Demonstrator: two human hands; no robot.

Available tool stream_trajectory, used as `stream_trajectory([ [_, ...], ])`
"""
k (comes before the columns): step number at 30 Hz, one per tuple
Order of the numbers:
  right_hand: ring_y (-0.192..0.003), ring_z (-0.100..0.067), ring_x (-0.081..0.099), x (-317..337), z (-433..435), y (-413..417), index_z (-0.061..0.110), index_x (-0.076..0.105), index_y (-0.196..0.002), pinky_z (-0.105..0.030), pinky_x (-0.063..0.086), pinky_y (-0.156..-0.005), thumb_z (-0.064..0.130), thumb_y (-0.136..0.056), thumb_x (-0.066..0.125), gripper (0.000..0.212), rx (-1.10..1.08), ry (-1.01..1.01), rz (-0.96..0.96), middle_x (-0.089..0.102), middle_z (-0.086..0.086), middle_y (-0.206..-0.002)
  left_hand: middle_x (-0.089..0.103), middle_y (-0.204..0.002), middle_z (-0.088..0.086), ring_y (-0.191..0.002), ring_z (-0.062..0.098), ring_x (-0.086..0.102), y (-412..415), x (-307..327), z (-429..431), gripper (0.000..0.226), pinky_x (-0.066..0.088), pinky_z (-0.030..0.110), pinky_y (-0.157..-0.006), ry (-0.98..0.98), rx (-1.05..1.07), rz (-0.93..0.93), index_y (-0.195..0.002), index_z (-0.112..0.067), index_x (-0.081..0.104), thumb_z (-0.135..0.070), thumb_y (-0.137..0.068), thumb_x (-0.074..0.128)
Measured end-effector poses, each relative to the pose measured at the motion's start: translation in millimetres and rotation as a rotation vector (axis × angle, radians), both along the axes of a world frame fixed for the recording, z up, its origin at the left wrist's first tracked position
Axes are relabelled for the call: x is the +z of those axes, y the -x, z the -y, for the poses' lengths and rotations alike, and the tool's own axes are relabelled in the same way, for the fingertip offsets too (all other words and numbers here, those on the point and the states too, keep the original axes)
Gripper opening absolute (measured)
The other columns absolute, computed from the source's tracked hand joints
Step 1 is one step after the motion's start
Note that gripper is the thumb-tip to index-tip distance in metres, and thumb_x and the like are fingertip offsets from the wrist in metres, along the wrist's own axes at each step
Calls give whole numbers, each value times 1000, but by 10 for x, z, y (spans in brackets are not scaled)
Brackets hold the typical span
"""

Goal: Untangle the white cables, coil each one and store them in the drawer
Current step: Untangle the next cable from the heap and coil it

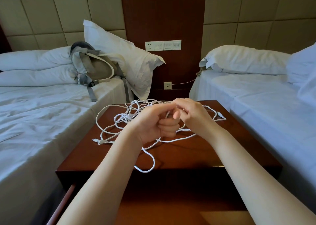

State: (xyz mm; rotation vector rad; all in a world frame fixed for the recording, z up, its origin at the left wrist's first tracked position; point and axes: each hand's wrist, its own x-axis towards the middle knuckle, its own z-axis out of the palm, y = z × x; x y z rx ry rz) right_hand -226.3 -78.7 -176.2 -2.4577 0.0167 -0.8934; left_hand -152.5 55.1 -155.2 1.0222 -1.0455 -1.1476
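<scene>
A tangle of white cables (pixel 123 118) lies spread over the top of the dark wooden nightstand (pixel 213 149). One loop (pixel 150 163) hangs over the front edge, and plug ends lie at the left (pixel 100 141) and far right (pixel 220 115). My left hand (pixel 157 122) is curled into a fist round a strand above the pile. My right hand (pixel 191 113) meets it from the right and pinches the same strand between its fingertips. Below the top, the drawer (pixel 68 195) stands pulled out; my arms hide most of it.
Two beds with white sheets flank the nightstand. On the left bed a grey and beige backpack (pixel 95 67) leans against a pillow (pixel 126 53). Wall sockets (pixel 163 45) sit on the wood panel behind, and a thin cord (pixel 183 83) runs from a lower socket.
</scene>
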Motion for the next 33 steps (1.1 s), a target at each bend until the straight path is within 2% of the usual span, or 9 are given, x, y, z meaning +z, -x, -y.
stream_trajectory([
  [5, -62, -3, 46, -120, -176, -129, 13, 57, -81, -23, 37, -61, -4, -89, 49, 21, -23, 143, -40, 53, 3, -75, 40, -43, -6, -39, 6, 34, 39, 65, 2, 43, 32, 17, -44, 244, 77, -146, -64, -11, 63, -19, -93, 32],
  [9, -66, -2, 40, -217, -324, -129, 19, 54, -74, -25, 33, -69, 21, -98, 46, 25, 88, 0, -251, 46, 3, -77, 33, -43, -5, -40, 8, 36, -58, 131, -23, 41, 37, 17, -44, 347, 502, -246, -69, -6, 59, -15, -99, 32],
  [14, -82, -18, 49, -271, -349, -135, 4, 61, -78, -33, 40, -76, 23, -98, 46, 31, 73, 99, -190, 51, 0, -67, 37, -48, -2, -48, 9, 48, -273, 101, -116, 33, 47, 21, -61, 389, 988, -188, -81, -3, 60, -13, -101, 36],
  [16, -80, -20, 49, -260, -340, -158, 6, 56, -69, -34, 39, -71, 23, -96, 50, 33, 60, 141, -123, 50, -3, -64, 44, -50, -3, -49, 8, 50, -317, 34, -125, 31, 46, 21, -62, 357, 1175, 25, -79, -6, 60, -12, -100, 37],
  [20, -78, -14, 47, -247, -303, -191, 8, 62, -78, -26, 31, -68, 19, -92, 59, 18, 37, 68, 27, 47, 9, -69, 63, -70, 10, -64, 18, 56, -458, -128, -140, 28, 43, 29, -67, 233, 1495, 764, -78, -1, 61, -10, -97, 41],
  [24, -79, -7, 47, -159, -280, -182, 14, 54, -81, -16, 37, -69, 17, -94, 55, 13, 36, -107, 114, 51, 10, -76, 63, -78, 20, -70, 33, 60, -481, -203, -124, 30, 48, 44, -68, 139, 1371, 1023, -76, 9, 55, -10, -96, 45],
  [27, -80, -7, 55, -107, -232, -151, 19, 55, -88, -16, 44, -70, 17, -96, 51, 9, 43, -200, 210, 59, 4, -82, 62, -78, 17, -69, 29, 59, -379, -172, -81, 33, 46, 39, -65, 70, 1275, 1113, -67, 3, 50, -11, -97, 45],
  [30, -82, -3, 56, -53, -182, -96, 18, 56, -90, -11, 45, -71, 15, -95, 54, 7, 42, -181, 370, 57, 11, -80, 50, -61, 2, -55, 13, 45, -239, -101, -27, 41, 34, 24, -52, -20, 1149, 1023, -57, -14, 41, -16, -98, 42],
  [33, -83, 2, 56, -14, -168, -68, 15, 61, -91, -7, 44, -72, 13, -93, 57, 5, 48, -147, 453, 58, 14, -81, 38, -44, -2, -40, 10, 31, -171, -49, -10, 50, 28, 21, -43, -60, 844, 711, -59, -9, 54, -28, -101, 35],
])
